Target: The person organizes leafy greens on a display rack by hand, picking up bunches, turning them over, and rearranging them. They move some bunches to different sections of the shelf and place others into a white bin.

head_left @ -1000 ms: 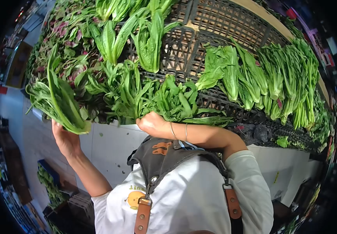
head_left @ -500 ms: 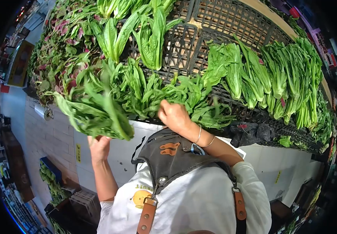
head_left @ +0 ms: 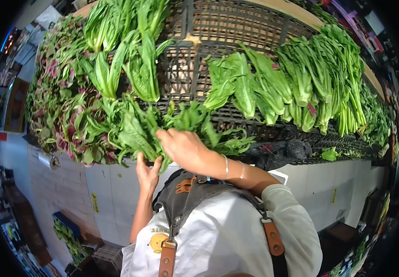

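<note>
My left hand (head_left: 147,171) reaches up from below and holds the stem end of a bunch of long-leaved greens (head_left: 132,131) at the front edge of the display. My right hand (head_left: 185,147), with two thin bracelets on its wrist, lies over the same bunch from the right, its fingers curled onto the leaves. The bunch rests among similar greens (head_left: 195,121) on the black plastic crate shelf (head_left: 218,27). My white shirt and dark apron with brown straps fill the bottom of the view.
Red-and-green amaranth (head_left: 58,106) is heaped at the left, romaine-like heads (head_left: 139,64) lie at the back, and stalky greens (head_left: 319,78) at the right. A white panel (head_left: 111,184) fronts the display. A crate of greens (head_left: 68,235) stands on the floor, lower left.
My left hand carried the bunch from out at the left in to the front edge of the display. My right hand shifted left onto that bunch.
</note>
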Available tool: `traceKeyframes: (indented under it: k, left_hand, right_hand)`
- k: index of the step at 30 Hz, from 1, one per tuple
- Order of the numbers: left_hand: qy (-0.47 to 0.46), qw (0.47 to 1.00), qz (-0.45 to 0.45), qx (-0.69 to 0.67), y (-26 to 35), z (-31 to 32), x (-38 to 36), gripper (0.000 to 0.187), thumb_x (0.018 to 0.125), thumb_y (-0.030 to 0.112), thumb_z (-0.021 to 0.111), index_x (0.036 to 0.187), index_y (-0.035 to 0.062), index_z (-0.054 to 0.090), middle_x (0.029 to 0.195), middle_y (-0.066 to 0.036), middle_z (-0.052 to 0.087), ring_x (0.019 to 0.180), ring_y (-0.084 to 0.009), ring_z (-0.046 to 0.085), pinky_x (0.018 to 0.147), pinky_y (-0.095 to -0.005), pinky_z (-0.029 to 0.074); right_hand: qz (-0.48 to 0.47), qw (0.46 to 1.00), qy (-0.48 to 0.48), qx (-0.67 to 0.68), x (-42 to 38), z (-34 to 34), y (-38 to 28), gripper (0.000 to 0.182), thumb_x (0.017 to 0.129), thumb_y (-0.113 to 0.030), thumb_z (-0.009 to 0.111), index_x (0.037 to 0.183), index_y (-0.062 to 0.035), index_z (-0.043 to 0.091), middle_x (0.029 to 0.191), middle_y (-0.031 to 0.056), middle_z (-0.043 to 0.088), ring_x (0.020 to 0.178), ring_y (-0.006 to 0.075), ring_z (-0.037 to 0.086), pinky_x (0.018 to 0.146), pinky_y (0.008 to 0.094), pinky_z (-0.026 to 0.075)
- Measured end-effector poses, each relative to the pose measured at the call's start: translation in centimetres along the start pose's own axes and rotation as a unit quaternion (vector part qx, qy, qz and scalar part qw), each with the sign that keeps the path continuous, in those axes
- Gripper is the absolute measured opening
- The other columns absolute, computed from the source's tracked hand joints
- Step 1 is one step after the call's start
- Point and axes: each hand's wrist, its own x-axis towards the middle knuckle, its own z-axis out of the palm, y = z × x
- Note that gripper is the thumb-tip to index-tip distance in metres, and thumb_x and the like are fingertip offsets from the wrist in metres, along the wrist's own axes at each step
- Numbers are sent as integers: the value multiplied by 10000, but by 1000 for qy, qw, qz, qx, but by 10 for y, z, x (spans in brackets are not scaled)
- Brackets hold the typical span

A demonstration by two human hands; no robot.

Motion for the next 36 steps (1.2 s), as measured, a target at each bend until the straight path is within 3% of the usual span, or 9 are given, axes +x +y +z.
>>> traceKeyframes:
  k: [5, 9, 14, 18, 22, 27, 32, 35, 36]
  left_hand:
    - [21, 953, 147, 265, -7, 13, 7, 410, 783, 124, 700, 1065, -41, 452, 969, -191, 548, 884, -322, 558, 807, -395, 444]
    - [-17, 977, 91, 192, -6, 21, 20, 438, 759, 113, 710, 1073, -42, 447, 970, -208, 486, 876, -377, 503, 789, -416, 429]
    - [-25, 960, 130, 247, -9, 25, 19, 412, 765, 125, 710, 1049, -39, 460, 929, -216, 499, 834, -356, 501, 770, -392, 428]
    - [-71, 966, -47, 245, 22, 13, 28, 382, 773, 142, 705, 972, -39, 433, 856, -249, 550, 782, -403, 533, 728, -438, 439]
    - [-97, 923, 42, 370, 27, 16, 37, 404, 758, 123, 700, 1006, -28, 419, 920, -265, 571, 873, -471, 541, 746, -476, 434]
    - [-175, 968, 11, 182, 36, 8, 33, 414, 794, 120, 694, 1064, -49, 429, 973, -198, 594, 885, -260, 565, 813, -370, 456]
    - [-157, 978, -15, 139, 23, -8, 26, 329, 840, 83, 663, 1058, -7, 433, 952, -127, 585, 718, -142, 580, 584, -305, 483]
    - [-142, 928, 54, 340, 56, -10, 30, 253, 829, 97, 674, 959, -27, 495, 827, -154, 650, 607, -137, 599, 534, -312, 472]
    - [-130, 932, -6, 337, 72, -9, 33, 313, 793, 210, 725, 934, -34, 588, 775, -206, 664, 701, -323, 651, 638, -388, 495]
  right_hand:
    - [-39, 979, 197, 24, -25, -82, -4, 274, 811, -194, 668, 1048, -69, 613, 793, 91, 647, 633, 231, 638, 545, 337, 510]
    - [193, 944, 224, -146, -55, -102, 77, 327, 802, -245, 670, 1049, -56, 572, 783, 139, 625, 641, 303, 620, 544, 395, 500]
    - [262, 904, 190, -278, -89, -103, 132, 489, 744, -286, 728, 1128, -40, 551, 752, 156, 606, 699, 319, 619, 545, 409, 488]
    - [274, 906, 134, -294, -86, -96, 135, 617, 720, -324, 752, 1226, -64, 513, 756, 157, 623, 652, 319, 621, 536, 400, 476]
    - [256, 915, 132, -282, -84, -101, 138, 608, 705, -337, 762, 1204, -76, 533, 721, 143, 619, 623, 305, 631, 508, 386, 475]
    - [272, 897, 282, -207, -92, -164, 110, 528, 758, -315, 724, 1200, -90, 544, 882, 138, 644, 821, 309, 637, 655, 397, 500]
    - [323, 774, 379, -391, -140, -239, 163, 608, 781, -220, 713, 1319, -110, 452, 1326, 206, 442, 1193, 347, 441, 915, 409, 441]
    - [353, 792, 344, -362, -155, -257, 187, 586, 782, -136, 704, 1316, -74, 472, 1244, 225, 512, 1145, 344, 492, 927, 417, 441]
    - [343, 813, 338, -328, -164, -262, 203, 565, 785, -141, 701, 1304, -67, 490, 1181, 232, 551, 1087, 345, 530, 919, 419, 444]
